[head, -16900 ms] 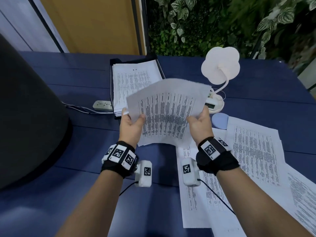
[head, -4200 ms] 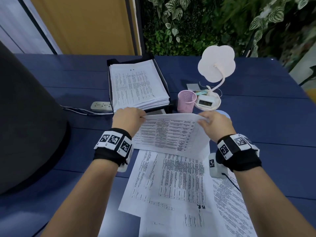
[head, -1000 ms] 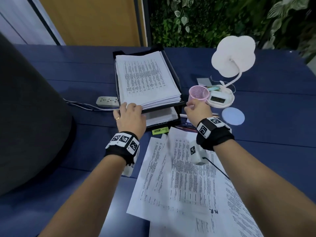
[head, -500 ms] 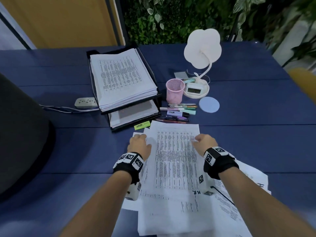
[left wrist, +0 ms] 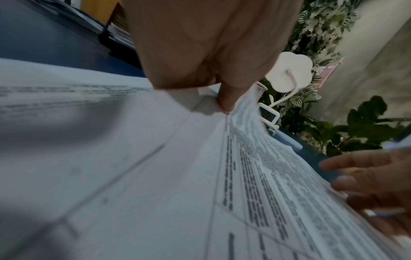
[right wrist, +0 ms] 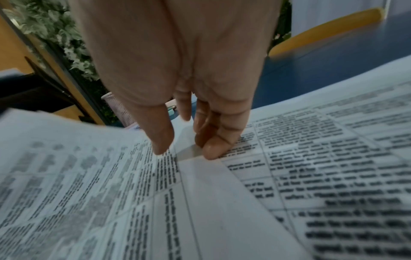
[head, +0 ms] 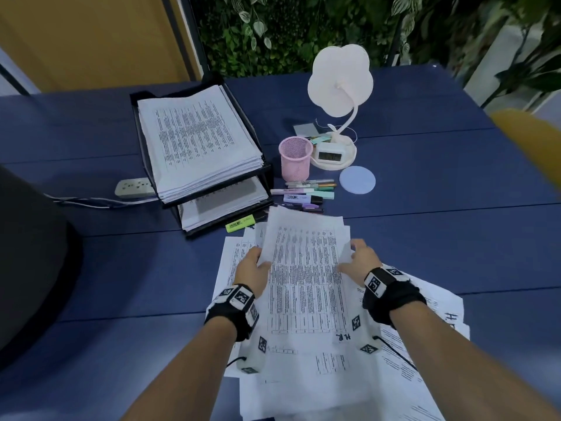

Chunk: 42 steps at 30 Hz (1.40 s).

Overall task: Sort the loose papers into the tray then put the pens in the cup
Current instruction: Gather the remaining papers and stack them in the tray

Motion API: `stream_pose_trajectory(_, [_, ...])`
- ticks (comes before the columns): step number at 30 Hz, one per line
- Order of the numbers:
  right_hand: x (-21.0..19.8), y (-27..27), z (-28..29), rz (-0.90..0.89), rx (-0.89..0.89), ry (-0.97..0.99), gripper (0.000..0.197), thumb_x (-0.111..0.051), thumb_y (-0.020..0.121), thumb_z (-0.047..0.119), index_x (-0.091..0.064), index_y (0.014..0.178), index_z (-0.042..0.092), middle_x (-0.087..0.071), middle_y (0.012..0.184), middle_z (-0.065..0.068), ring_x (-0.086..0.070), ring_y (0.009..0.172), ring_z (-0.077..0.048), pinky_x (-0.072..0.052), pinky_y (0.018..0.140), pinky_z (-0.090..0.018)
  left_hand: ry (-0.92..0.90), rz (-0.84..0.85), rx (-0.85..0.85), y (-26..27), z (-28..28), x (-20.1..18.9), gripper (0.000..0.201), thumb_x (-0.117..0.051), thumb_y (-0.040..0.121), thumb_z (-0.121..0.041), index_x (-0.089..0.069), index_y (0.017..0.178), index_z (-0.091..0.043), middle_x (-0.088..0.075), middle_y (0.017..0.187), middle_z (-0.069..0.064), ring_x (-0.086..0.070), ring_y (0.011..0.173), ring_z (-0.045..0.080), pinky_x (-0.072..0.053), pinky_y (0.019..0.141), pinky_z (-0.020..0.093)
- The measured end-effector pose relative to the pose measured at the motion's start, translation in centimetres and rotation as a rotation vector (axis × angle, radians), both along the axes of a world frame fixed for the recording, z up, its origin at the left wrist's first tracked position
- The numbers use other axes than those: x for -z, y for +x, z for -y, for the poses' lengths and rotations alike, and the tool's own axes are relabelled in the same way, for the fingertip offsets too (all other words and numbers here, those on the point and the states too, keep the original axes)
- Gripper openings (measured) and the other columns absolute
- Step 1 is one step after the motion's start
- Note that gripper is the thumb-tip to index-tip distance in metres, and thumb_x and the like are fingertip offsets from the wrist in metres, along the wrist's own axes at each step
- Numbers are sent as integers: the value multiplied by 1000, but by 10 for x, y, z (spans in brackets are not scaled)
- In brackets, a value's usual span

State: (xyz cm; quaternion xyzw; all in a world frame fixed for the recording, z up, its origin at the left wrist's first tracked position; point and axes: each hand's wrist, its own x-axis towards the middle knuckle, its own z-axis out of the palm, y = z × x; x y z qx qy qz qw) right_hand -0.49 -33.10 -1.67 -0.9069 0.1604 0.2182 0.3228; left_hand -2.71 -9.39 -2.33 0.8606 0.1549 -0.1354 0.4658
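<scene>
Blue table (head: 425, 238): loose papers (head: 409, 375) sprawl up front, stacked tray (head: 243, 117) beyond. Top sheet (head: 303, 268), handwritten "H.R.", print unreadable. Left hand (head: 252, 268) pinches one edge, right hand (head: 361, 259) nips the other. Pens (head: 303, 192) beside the pink cup (head: 295, 159), partly covered.

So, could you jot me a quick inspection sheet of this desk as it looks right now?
Surface: blue table, planked.
Job's things: loose papers spread at the near edge; top sheet partly lifted; tray holds stacked sheets on both tiers; pens lie beside the pink cup.
Clutter: flower lamp, clock, round coaster.
Hands: left hand grips the top sheet's left edge; right hand pinches its right edge.
Cables: power strip and cable left of the tray.
Surroundings: plant wall, yellow chair.
</scene>
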Motion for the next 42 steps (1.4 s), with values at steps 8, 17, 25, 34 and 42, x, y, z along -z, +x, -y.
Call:
stream_pose_trajectory(8, [-5, 2, 4, 92, 224, 297, 27, -62, 90, 22, -62, 111, 4, -67, 110, -8, -61, 99, -25, -49, 85, -32, -343, 35, -20, 8, -8, -16, 22, -42, 101, -18, -50, 121, -20, -59, 115, -8, -56, 106, 11, -41, 93, 28])
stream_pose_trajectory(17, [-12, -1, 16, -174, 177, -63, 39, -48, 94, 9, -48, 129, -9, -52, 133, -22, -51, 120, -34, -42, 97, -34, 619, -312, -64, 13, -35, 1, 92, -69, 74, -58, -27, 142, -11, -31, 141, 16, -32, 129, 34, -38, 102, 48])
stream_pose_trajectory(25, [-2, 2, 15, -178, 165, -25, 31, -52, 90, 8, -52, 118, -4, -58, 117, -18, -49, 89, -26, -39, 74, -27, 544, -359, -85, 24, -36, 10, 94, -80, 65, -51, -33, 132, -6, -49, 130, 14, -47, 120, 33, -45, 97, 47])
stream_pose_trajectory(34, [-10, -1, 11, -197, 155, 0, 35, -53, 92, 20, -60, 119, -3, -60, 123, -21, -55, 117, -34, -45, 92, -32, 422, -306, -124, 20, -29, 4, 82, -81, 71, -28, -29, 130, -4, -44, 127, 20, -54, 109, 36, -49, 82, 38])
stream_pose_trajectory(42, [-10, -7, 15, -164, 131, 15, 29, -53, 89, 12, -60, 115, -1, -64, 111, -15, -56, 87, -25, -47, 77, -29, 590, -314, -3, 19, -20, 5, 72, -72, 74, -47, -44, 128, -7, -45, 132, 15, -42, 123, 32, -42, 99, 41])
